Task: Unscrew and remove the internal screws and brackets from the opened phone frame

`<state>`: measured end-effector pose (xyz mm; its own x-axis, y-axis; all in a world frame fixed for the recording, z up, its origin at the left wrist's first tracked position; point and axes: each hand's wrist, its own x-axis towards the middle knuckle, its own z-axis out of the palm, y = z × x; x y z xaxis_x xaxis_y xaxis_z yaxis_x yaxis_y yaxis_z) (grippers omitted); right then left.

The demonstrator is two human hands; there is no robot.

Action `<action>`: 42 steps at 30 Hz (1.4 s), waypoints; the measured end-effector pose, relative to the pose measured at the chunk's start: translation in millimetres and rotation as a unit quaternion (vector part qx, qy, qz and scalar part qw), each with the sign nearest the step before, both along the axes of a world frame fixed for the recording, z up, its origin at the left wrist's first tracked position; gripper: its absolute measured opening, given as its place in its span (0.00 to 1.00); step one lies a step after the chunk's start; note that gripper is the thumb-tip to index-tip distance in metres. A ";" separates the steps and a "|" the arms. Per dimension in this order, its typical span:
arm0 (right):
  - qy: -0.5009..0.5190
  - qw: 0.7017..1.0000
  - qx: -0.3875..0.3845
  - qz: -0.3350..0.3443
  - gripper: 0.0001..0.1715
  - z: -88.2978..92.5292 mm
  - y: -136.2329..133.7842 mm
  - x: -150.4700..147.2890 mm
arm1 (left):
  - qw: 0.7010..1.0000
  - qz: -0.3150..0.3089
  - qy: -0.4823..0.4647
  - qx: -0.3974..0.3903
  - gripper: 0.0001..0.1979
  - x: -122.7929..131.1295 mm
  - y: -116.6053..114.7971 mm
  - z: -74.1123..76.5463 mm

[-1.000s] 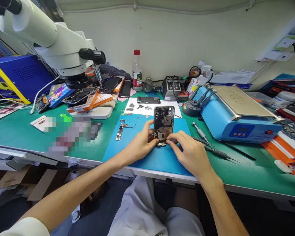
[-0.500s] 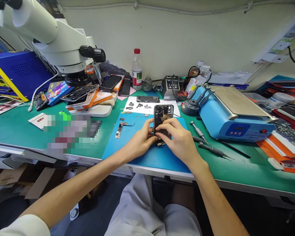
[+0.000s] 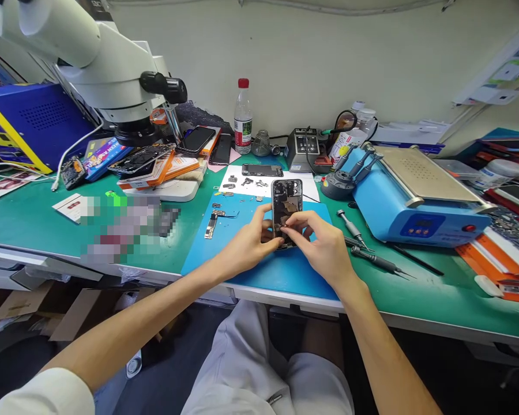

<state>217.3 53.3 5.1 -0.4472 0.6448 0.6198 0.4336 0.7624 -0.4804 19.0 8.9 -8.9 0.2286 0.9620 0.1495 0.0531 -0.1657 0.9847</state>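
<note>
An opened phone housing (image 3: 287,202) lies on the blue mat (image 3: 259,271), its inner parts facing up. My left hand (image 3: 247,245) grips its lower left edge with thumb and fingers. My right hand (image 3: 324,248) is over its lower half, fingertips pinched together on some small part inside that I cannot make out. A bare logic board (image 3: 210,225) and small loose parts lie on the mat to the left.
A white sheet (image 3: 259,184) with small parts lies behind the mat. Screwdrivers (image 3: 374,260) rest right of my hand, beside a blue heating machine (image 3: 410,202). A microscope (image 3: 99,75), stacked phones (image 3: 149,164), a bottle (image 3: 243,116) and a soldering station (image 3: 303,151) stand behind.
My right hand rose from the phone's bottom edge onto its lower half and pinched there. My left hand stayed on the phone's left edge.
</note>
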 end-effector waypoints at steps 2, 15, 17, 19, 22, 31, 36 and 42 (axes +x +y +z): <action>-0.001 1.000 -0.003 0.001 0.03 0.6 -0.4 1.2 | 1.000 0.005 0.001 0.000 0.33 -0.3 0.3 -0.2; -0.131 0.990 0.025 -0.038 0.05 6.5 -7.9 31.6 | 1.000 0.015 -0.005 0.000 0.31 -0.8 0.8 -2.8; -0.143 0.989 0.022 -0.036 0.06 4.5 -7.9 31.8 | 1.000 0.014 -0.002 0.000 0.32 -1.2 0.3 -2.3; -0.155 0.987 0.022 -0.032 0.06 3.1 -7.5 31.5 | 1.000 0.014 0.000 0.003 0.33 -1.6 0.3 -2.2; -0.166 0.985 0.032 -0.034 0.05 2.0 -7.8 31.8 | 1.000 0.012 0.003 0.009 0.34 -2.2 1.1 -3.5; -0.179 0.981 0.057 -0.038 0.05 -0.4 -10.4 34.1 | 1.000 0.021 0.012 0.012 0.29 -2.9 1.8 -6.5; -0.189 0.979 0.068 -0.046 0.10 -1.8 -10.6 31.8 | 1.000 0.019 0.011 0.013 0.28 -3.2 2.5 -7.4; -0.202 0.974 0.078 -0.059 0.09 -3.8 -10.9 32.1 | 1.000 0.019 0.008 0.014 0.30 -3.1 4.0 -10.3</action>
